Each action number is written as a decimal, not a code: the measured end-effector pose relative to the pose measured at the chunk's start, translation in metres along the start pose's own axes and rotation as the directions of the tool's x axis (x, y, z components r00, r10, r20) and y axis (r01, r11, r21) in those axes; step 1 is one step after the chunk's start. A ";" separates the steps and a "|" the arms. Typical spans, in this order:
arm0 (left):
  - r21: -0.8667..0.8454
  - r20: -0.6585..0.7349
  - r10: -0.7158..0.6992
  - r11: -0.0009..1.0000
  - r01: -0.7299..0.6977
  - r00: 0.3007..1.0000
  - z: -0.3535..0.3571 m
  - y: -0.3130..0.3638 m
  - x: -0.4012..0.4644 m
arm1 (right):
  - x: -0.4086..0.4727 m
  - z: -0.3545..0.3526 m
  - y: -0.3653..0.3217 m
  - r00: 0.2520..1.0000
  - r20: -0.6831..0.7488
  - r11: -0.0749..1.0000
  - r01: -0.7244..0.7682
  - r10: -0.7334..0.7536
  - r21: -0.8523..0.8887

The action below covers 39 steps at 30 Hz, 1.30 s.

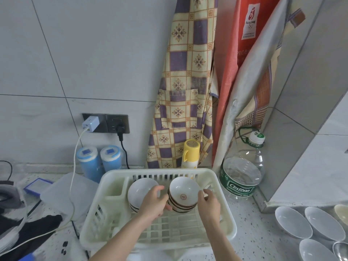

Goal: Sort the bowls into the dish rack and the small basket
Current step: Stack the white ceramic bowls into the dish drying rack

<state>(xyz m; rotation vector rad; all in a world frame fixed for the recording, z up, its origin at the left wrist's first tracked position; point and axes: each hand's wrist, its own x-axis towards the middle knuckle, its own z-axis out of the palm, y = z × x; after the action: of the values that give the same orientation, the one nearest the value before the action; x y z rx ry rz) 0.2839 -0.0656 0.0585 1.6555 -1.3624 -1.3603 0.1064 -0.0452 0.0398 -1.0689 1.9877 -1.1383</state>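
A cream plastic dish rack (224, 219) sits on the speckled counter in front of me. Inside it stand two stacks of bowls leaning toward me: a white stack (140, 191) on the left and a brown-rimmed stack (183, 194) with a brown emblem on the right. My left hand (155, 203) reaches between the stacks, thumb over the white stack's rim and fingers curled around the left side of the brown-rimmed stack. My right hand (209, 202) holds that stack's right rim. Several white oval bowls (292, 222) lie on the counter at the lower right.
A large clear water bottle (243, 170) stands right of the rack, a yellow flask (190, 156) behind it, two blue canisters (99, 161) at the back left. A white cable (72, 185) and translucent lid (58, 194) lie left. Aprons hang on the wall.
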 end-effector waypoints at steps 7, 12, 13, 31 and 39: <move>-0.091 -0.031 0.017 0.996 -0.020 0.999 -0.004 -0.005 -0.040 | -0.023 -0.028 -0.005 0.994 -0.059 0.983 0.096 -0.087 0.159; -0.176 0.016 0.022 0.984 -0.019 1.000 0.021 -0.008 -0.068 | -0.047 -0.060 0.015 0.992 -0.088 0.972 0.106 -0.089 0.209; -0.178 0.031 0.021 0.984 -0.015 0.999 0.029 -0.008 -0.074 | -0.051 -0.067 0.021 0.994 -0.085 0.969 0.092 -0.074 0.228; 0.147 0.387 -0.293 0.956 0.255 0.874 0.319 -0.006 -0.153 | -0.029 -0.295 0.168 0.985 -0.137 0.968 -0.068 0.103 0.242; 0.283 0.426 -0.365 0.923 0.261 0.828 0.407 -0.020 -0.178 | -0.041 -0.370 0.240 0.957 -0.153 0.947 -0.203 0.246 0.251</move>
<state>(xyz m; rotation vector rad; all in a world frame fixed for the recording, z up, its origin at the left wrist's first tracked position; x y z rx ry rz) -0.0835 0.1708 -0.0228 1.8253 -1.5991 -1.9747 -0.2518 0.2113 -0.0028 -0.6181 1.9931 -1.3424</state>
